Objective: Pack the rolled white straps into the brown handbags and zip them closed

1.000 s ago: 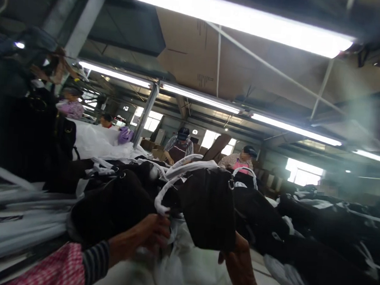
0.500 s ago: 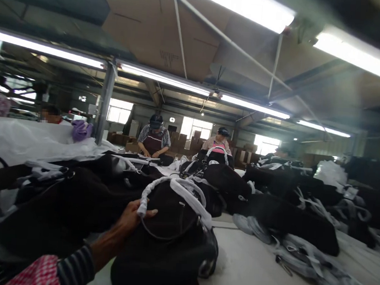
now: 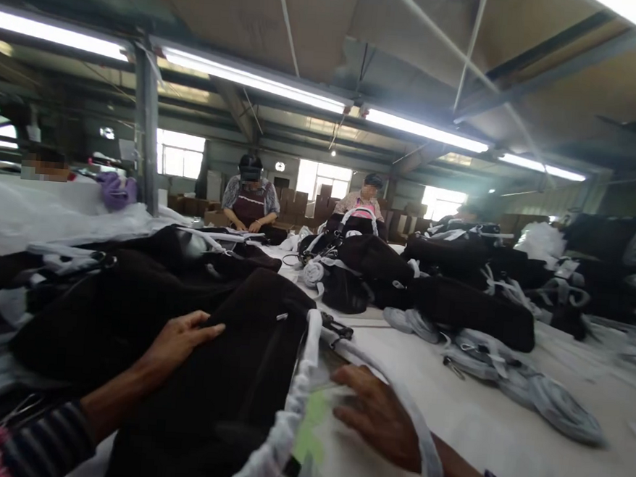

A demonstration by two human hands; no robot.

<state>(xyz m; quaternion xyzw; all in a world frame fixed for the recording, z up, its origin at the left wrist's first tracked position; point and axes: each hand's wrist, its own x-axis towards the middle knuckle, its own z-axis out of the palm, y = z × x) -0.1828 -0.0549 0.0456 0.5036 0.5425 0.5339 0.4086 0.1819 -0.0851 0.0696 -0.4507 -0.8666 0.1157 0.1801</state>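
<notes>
The left hand lies flat and open on top of a soft dark bag, with its fingers out straight and nothing in it. The right hand is open too, palm down with fingers spread, just beside the bag and inside the loop of its white wrapped handle. The bag lies on the pale desk close to the person, and more dark bags are piled farther back.
</notes>
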